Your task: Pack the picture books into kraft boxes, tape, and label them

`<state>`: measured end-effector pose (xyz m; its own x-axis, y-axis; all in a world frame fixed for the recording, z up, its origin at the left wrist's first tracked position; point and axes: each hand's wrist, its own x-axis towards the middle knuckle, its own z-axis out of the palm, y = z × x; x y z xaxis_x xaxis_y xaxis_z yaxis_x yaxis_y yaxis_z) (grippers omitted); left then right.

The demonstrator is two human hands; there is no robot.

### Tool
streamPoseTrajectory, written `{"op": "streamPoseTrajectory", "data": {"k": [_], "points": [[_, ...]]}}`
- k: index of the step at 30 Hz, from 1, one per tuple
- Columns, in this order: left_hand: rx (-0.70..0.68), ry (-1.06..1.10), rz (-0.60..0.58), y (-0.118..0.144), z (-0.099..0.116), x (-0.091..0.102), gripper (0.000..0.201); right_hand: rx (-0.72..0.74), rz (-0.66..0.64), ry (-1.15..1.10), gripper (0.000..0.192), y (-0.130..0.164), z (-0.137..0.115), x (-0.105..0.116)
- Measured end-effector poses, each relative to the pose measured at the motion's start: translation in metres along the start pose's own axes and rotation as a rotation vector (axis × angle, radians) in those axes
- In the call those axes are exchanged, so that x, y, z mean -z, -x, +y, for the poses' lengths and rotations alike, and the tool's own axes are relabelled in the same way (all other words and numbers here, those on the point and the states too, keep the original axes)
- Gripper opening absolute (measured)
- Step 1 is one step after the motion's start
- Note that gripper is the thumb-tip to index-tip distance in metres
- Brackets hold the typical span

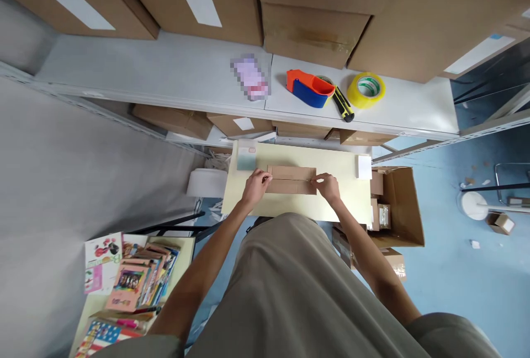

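A flat brown cardboard box (291, 187) lies on the pale yellow table in front of me, its two long flaps meeting at a seam across the middle. My left hand (255, 187) pinches the box's left end where the seam runs out. At the opposite end, the fingers of my right hand (327, 186) are closed on the box's right edge. A pale green and white packet (247, 158) lies beyond my left hand. Past my right hand, near the table's far right corner, is a small white block (364, 167).
Above the table (343, 203), a grey shelf (165, 65) holds an orange and blue tape dispenser (308, 89), a yellow-black box cutter (343, 105), a yellow tape roll (366, 90) and large cartons (314, 32). Books (132, 286) are piled at left. An open carton (401, 203) stands at right.
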<state>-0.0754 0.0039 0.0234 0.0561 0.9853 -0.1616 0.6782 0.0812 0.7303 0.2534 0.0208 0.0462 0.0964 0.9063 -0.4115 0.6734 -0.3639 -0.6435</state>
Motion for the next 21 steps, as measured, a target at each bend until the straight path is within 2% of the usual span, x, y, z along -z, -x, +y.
{"op": "streamPoseTrajectory", "data": {"k": [4, 9, 13, 17, 21], "points": [[0.016, 0.007, 0.022, 0.004, 0.001, 0.001, 0.017, 0.025, -0.048, -0.1, 0.012, 0.011, 0.005, 0.002], [0.085, 0.06, 0.037, 0.005, 0.005, 0.002, 0.016, -0.105, -0.032, -0.193, 0.012, 0.017, 0.012, -0.001], [0.167, 0.035, 0.009, 0.0, 0.011, 0.003, 0.011, -0.192, -0.002, -0.204, 0.014, 0.008, 0.008, 0.001], [0.26, 0.017, 0.003, -0.001, 0.016, 0.003, 0.008, -0.271, -0.099, -0.358, 0.026, -0.005, 0.007, 0.005], [0.256, -0.012, -0.001, -0.002, 0.02, 0.002, 0.01, -0.272, -0.147, -0.37, 0.03, -0.014, 0.005, 0.008]]}}
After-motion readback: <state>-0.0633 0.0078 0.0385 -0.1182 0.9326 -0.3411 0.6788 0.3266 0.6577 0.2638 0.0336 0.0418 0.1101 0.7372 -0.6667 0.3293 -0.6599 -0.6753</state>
